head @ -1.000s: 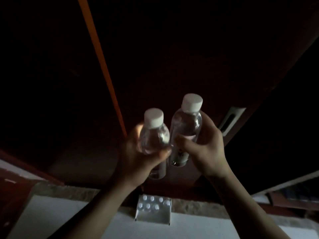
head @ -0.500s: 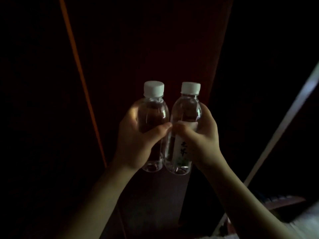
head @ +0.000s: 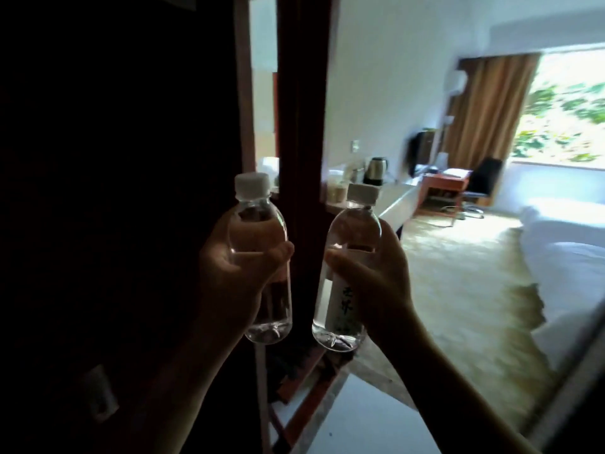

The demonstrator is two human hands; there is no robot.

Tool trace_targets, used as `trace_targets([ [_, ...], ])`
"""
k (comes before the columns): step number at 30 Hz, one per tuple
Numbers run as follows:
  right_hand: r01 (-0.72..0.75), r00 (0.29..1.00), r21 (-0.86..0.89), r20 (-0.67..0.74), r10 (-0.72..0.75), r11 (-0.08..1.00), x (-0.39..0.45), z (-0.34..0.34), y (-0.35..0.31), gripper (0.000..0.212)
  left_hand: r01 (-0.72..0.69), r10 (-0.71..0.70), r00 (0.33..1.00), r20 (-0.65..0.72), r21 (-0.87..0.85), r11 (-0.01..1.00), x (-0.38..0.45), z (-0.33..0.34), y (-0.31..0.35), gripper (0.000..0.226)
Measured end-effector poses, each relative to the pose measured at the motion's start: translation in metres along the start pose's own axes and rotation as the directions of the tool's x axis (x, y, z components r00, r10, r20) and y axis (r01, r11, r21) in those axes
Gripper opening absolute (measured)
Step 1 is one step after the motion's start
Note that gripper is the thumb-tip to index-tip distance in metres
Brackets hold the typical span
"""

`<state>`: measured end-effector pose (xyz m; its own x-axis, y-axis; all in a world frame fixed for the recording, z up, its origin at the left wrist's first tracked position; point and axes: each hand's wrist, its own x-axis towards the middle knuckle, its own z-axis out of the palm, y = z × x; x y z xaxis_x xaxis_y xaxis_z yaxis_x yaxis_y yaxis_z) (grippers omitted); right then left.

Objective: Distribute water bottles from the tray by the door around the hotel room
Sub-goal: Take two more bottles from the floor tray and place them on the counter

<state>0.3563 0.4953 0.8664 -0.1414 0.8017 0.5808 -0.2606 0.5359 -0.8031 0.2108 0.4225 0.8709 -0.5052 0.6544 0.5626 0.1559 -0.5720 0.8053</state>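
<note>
Left side of the view is near black: the door (head: 114,224) shows no detail, only a faint plate (head: 98,393) low down, too dim to identify. The left hand (head: 235,273) covers the middle of its bottle (head: 262,267), and any label there is hidden. The right hand (head: 370,276) hides part of the other bottle (head: 347,273); its label print is too blurred to read. Both forearms run off the bottom edge. Small items beside the kettle (head: 376,168) on the table (head: 393,201) smear together. The bed (head: 573,257) is cut by the right edge. Foliage outside the window (head: 563,103) is streaked with blur.
</note>
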Motion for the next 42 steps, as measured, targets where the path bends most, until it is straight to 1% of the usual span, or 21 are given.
trace_targets([
  [2,0.007,0.995,-0.045,-0.102,-0.011,0.999,0.018,-0.053,0.001,0.04,-0.002,0.004,0.998,0.06,-0.029,1.0,0.006,0.052,-0.015,0.071],
  [4,-0.014,0.982,-0.098,-0.189,-0.004,0.995,0.033,-0.102,0.003,0.043,-0.019,0.026,0.992,0.126,-0.057,0.998,0.009,0.099,-0.029,0.069],
  [6,-0.035,0.968,-0.181,-0.251,-0.012,0.983,0.046,-0.146,0.005,0.044,-0.012,0.025,0.981,0.195,-0.07,0.997,0.013,0.141,-0.044,0.063],
  [8,-0.056,0.95,-0.248,-0.312,-0.025,0.967,0.058,-0.182,0.009,0.038,0.035,-0.009,0.969,0.249,-0.1,0.994,0.021,0.178,-0.06,0.056],
  [10,-0.075,0.938,-0.278,-0.347,-0.028,0.958,0.071,-0.213,0.017,0.038,0.045,-0.012,0.952,0.306,-0.1,0.994,0.031,0.21,-0.075,0.056],
  [15,-0.086,0.925,-0.332,-0.378,-0.049,0.939,0.119,-0.263,0.057,0.038,0.064,-0.015,0.93,0.367,-0.122,0.99,0.076,0.273,-0.123,0.056],
  [20,-0.075,0.917,-0.388,-0.388,-0.089,0.919,0.184,-0.291,0.115,0.035,0.127,-0.045,0.911,0.411,-0.176,0.976,0.136,0.331,-0.193,0.041],
  [24,-0.086,0.907,-0.433,-0.406,-0.109,0.897,0.259,-0.311,0.157,0.035,0.181,-0.049,0.867,0.495,-0.223,0.958,0.2,0.38,-0.25,0.034],
  [29,-0.109,0.889,-0.505,-0.435,-0.144,0.856,0.355,-0.344,0.199,0.035,0.247,-0.083,0.85,0.52,-0.255,0.935,0.282,0.445,-0.312,0.044],
  [31,-0.135,0.883,-0.532,-0.448,-0.142,0.836,0.384,-0.362,0.22,0.037,0.252,-0.094,0.842,0.531,-0.233,0.939,0.306,0.47,-0.337,0.043],
  [34,-0.191,0.871,-0.532,-0.48,-0.107,0.825,0.42,-0.385,0.252,0.039,0.264,-0.111,0.834,0.54,-0.216,0.94,0.33,0.502,-0.373,0.045],
  [37,-0.201,0.868,-0.528,-0.486,-0.1,0.825,0.456,-0.408,0.28,0.04,0.261,-0.109,0.82,0.562,-0.197,0.945,0.358,0.533,-0.405,0.048],
  [39,-0.203,0.866,-0.502,-0.493,-0.085,0.841,0.48,-0.426,0.3,0.043,0.248,-0.107,0.812,0.574,-0.173,0.953,0.377,0.556,-0.426,0.044],
  [42,-0.185,0.875,-0.468,-0.478,-0.072,0.864,0.518,-0.459,0.335,0.039,0.251,-0.099,0.815,0.571,-0.193,0.949,0.401,0.595,-0.458,0.041],
])
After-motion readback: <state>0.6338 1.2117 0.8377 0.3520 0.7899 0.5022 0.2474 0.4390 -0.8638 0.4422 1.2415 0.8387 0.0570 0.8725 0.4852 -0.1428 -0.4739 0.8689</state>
